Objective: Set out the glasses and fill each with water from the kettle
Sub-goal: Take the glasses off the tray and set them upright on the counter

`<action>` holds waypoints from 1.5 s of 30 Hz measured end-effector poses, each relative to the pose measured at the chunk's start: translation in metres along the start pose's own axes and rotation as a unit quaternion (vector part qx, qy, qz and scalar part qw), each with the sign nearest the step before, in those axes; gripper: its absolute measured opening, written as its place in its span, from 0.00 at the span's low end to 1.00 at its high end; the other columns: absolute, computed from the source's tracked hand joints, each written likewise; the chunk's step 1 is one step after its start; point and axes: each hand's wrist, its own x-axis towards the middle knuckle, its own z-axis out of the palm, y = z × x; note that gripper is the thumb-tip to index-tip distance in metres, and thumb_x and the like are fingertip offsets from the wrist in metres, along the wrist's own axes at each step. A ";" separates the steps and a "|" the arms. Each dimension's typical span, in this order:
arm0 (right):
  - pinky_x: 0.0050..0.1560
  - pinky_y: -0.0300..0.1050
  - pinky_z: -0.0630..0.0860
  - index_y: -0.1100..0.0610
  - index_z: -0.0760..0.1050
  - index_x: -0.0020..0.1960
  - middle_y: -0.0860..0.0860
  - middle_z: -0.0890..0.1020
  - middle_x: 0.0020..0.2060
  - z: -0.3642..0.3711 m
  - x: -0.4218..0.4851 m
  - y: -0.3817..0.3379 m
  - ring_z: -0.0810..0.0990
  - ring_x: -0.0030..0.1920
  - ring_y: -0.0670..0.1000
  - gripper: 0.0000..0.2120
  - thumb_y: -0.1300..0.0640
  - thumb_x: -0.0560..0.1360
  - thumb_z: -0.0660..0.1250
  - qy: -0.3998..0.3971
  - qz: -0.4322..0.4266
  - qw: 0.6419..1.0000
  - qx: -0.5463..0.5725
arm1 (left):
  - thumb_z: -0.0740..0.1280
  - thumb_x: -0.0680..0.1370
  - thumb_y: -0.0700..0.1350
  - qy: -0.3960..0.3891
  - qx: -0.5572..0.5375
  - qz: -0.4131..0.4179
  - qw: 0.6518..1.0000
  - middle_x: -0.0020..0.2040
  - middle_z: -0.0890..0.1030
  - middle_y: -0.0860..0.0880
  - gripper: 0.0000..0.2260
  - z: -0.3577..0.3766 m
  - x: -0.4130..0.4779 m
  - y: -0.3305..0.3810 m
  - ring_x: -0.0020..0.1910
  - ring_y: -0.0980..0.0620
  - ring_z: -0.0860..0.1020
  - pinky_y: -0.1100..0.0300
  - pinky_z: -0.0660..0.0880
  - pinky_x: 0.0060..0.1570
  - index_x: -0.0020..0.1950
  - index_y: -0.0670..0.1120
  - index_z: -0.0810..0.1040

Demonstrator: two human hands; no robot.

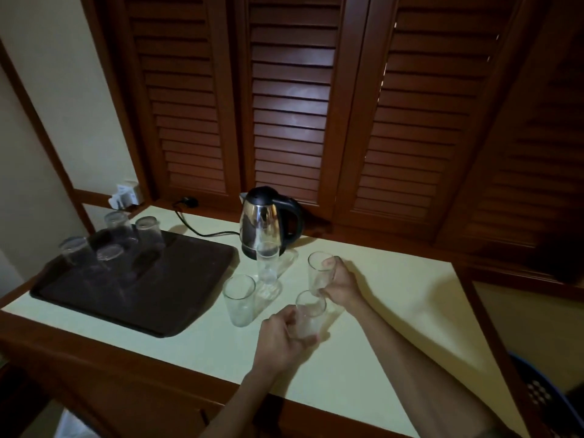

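Kettle [262, 222] stood upright at frame centre, handle turned rightward, toward right hand [341, 281], judged nearer. Far glass [319, 273] gripped by right hand; near glass [311, 317] gripped by left hand [284, 331], lower centre. Inverted glasses [148, 232] seen on tray [177, 295], frame left.

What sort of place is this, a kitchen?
Probably a hotel or guest room's tea corner, not a full kitchen: an electric kettle on a small counter, a tray of upturned glasses, and louvred wooden shutters behind.
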 end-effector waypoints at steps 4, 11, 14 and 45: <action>0.51 0.50 0.78 0.54 0.70 0.60 0.54 0.81 0.56 0.000 -0.009 -0.002 0.80 0.56 0.59 0.34 0.63 0.58 0.81 0.006 0.002 1.000 -0.015 | 0.81 0.62 0.64 0.004 0.039 -0.002 0.999 0.42 0.87 0.58 0.23 0.007 -0.006 0.004 0.41 0.61 0.85 0.57 0.83 0.43 0.50 0.55 0.82; 0.59 0.49 0.76 0.51 0.68 0.71 0.57 0.79 0.61 -0.034 -0.023 -0.026 0.77 0.62 0.60 0.32 0.70 0.70 0.65 0.119 -0.026 0.989 -0.089 | 0.67 0.70 0.50 -0.077 0.171 0.035 0.982 0.46 0.86 0.52 0.17 -0.028 0.000 0.026 0.43 0.53 0.84 0.58 0.82 0.47 0.56 0.45 0.83; 0.58 0.52 0.74 0.51 0.77 0.61 0.55 0.79 0.55 -0.031 -0.040 -0.071 0.75 0.58 0.60 0.22 0.67 0.70 0.68 0.223 -0.166 0.950 -0.142 | 0.72 0.71 0.33 -0.059 0.143 -0.010 0.988 0.45 0.87 0.54 0.14 -0.083 0.008 0.034 0.39 0.61 0.84 0.72 0.78 0.41 0.52 0.48 0.87; 0.61 0.43 0.75 0.56 0.78 0.66 0.57 0.82 0.64 0.351 0.094 -0.312 0.80 0.64 0.56 0.25 0.61 0.70 0.78 -0.206 -0.275 0.912 -0.225 | 0.76 0.72 0.54 0.020 0.468 -0.192 0.863 0.49 0.83 0.46 0.19 -0.393 0.138 -0.057 0.53 0.44 0.84 0.52 0.82 0.54 0.60 0.47 0.81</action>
